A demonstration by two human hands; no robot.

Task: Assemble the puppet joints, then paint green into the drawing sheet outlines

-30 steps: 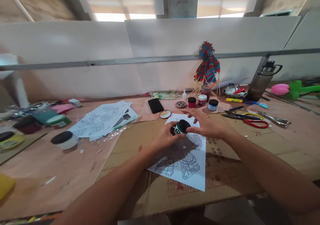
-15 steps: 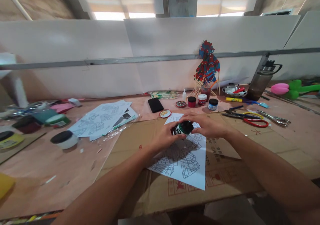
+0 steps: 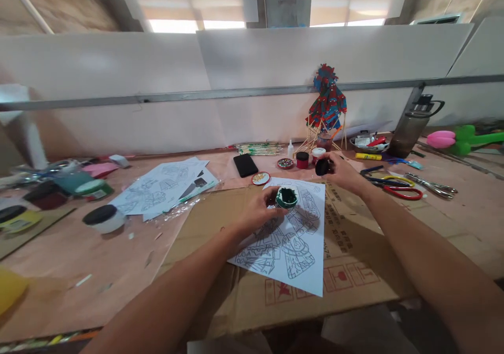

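My left hand (image 3: 263, 209) is closed around an uncovered jar of dark green paint (image 3: 287, 197), held above a white sheet with printed line drawings (image 3: 297, 254). Green paint coats the inside of the jar and its rim. Farther right and back, my right hand (image 3: 342, 173) grips the jar's black lid (image 3: 322, 167) between thumb and fingers, with the lid tipped on its edge. Beyond that hand stand a jar with a white lid (image 3: 317, 153) and a red jar (image 3: 302, 160). The sheet lies on a flattened cardboard piece (image 3: 252, 312).
A black phone (image 3: 245, 165) and a dish of small beads (image 3: 260, 178) lie behind the sheet. Scissors and pliers (image 3: 397, 186) are at right, near a water bottle (image 3: 411, 125). More printed sheets (image 3: 157, 186) and a black-lidded jar (image 3: 103, 219) are at left.
The black lid has come off the green paint jar. My right hand has carried it right and away, while my left hand keeps the jar over the sheet.
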